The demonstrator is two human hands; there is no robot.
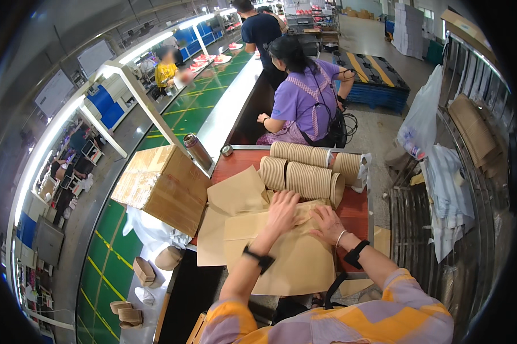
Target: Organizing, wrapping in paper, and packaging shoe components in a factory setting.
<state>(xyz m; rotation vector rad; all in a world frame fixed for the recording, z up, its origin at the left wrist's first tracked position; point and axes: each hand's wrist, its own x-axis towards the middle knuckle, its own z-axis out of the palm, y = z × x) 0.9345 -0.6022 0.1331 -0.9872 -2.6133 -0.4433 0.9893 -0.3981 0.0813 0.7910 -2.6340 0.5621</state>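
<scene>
Brown paper sheets [287, 266] lie overlapped on the red table [356, 229] in front of me, creased near their far edge. My left hand [282, 213] rests on the paper, fingers stretched toward the far side. Just to its right, my right hand [329, 225] also touches the paper with fingers spread over the creased part. Whether either hand pinches a fold is hard to make out. Past my fingertips lie several ribbed brown stacks of nested curved card pieces [310, 180]. White tissue [362, 172] shows at their right end.
At the left stand a taped cardboard box [175, 186] and a flask [196, 150]. A green conveyor [184, 109] carries shoes [221, 59] farther off. A person in purple [310, 106] sits beyond the table. Plastic bags [422, 123] hang from a metal rack at the right.
</scene>
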